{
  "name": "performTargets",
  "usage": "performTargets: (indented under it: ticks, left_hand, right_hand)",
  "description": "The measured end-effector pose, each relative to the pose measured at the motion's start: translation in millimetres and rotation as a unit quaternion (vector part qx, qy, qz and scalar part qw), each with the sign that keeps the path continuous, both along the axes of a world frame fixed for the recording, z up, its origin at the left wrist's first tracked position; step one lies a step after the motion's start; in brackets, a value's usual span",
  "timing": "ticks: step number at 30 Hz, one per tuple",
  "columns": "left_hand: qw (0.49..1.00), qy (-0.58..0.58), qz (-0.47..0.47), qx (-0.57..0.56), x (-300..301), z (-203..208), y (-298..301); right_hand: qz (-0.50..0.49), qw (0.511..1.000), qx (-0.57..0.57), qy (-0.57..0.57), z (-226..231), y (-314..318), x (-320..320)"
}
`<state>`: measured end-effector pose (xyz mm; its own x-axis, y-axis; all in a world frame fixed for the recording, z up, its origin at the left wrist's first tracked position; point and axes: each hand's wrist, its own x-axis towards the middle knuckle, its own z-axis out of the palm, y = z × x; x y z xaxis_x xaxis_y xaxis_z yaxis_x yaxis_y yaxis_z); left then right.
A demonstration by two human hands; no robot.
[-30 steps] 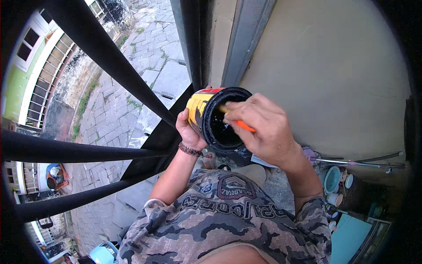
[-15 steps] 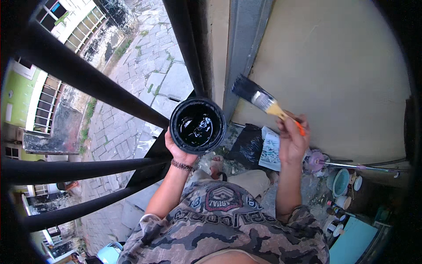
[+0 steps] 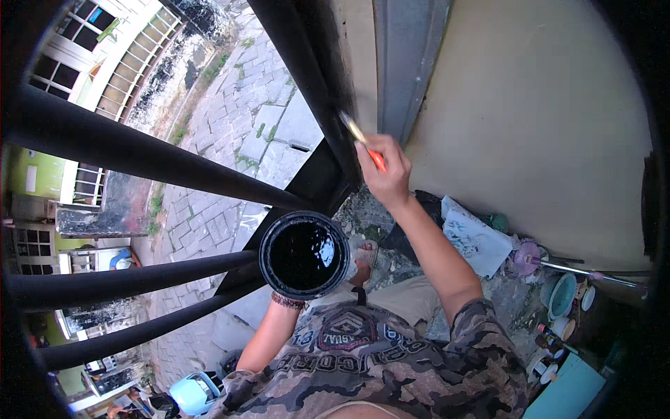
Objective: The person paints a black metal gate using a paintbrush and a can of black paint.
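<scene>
My left hand is mostly hidden under an open can of black paint (image 3: 304,255), which it holds up before my body; its wrist wears a dark beaded bracelet (image 3: 287,301). Glossy black paint shows inside the can, and its rim is coated too. My right hand (image 3: 388,173) is closed round the orange and pale wooden handle of a paintbrush (image 3: 356,132). The brush is seen nearly edge-on, its dark bristles at the black upright post (image 3: 317,84) beside the wall. Against that dark surface the bristle tips are hard to make out.
Black railing bars (image 3: 160,162) cross on the left, with a paved lane (image 3: 230,119) beyond. A grey frame (image 3: 408,63) and beige wall (image 3: 530,105) stand right. Below lie a stained paper sheet (image 3: 478,237), a black bag (image 3: 408,237), a pole-handled mop (image 3: 527,258) and a basin (image 3: 562,297).
My right hand has brought the brush leftward from in front of the wall to the black post. The paint can sits lower in view, and the whole view has shifted.
</scene>
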<state>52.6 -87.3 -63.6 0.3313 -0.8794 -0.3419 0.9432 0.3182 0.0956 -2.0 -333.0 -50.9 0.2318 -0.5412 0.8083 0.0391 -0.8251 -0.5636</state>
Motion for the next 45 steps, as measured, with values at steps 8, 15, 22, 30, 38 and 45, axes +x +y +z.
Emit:
performTargets:
  ticks: [8, 15, 22, 30, 38, 45]
  left_hand:
    - [0.999, 0.048, -0.020, -0.002, 3, 0, 4]
    - [0.999, 0.037, 0.020, 0.004, 1, 1, -5]
    - [0.998, -0.056, -0.002, 0.042, 9, -10, 5]
    - [0.983, 0.104, -0.019, 0.148, 26, -41, 6]
    - [0.977, 0.159, -0.106, 0.095, 33, -33, -13]
    - [0.987, 0.079, -0.141, -0.008, 17, -17, -32]
  right_hand:
    - [-0.036, 0.988, -0.078, -0.129, 82, -8, 34]
    - [-0.039, 0.995, -0.081, -0.050, 48, -1, 26]
    - [-0.044, 0.977, -0.162, -0.130, 91, -4, 44]
    - [-0.055, 0.996, -0.055, -0.046, -11, 13, 17]
    - [-0.027, 0.998, 0.033, 0.050, -89, 18, 7]
    - [-0.040, 0.995, 0.033, 0.091, -145, 10, 12]
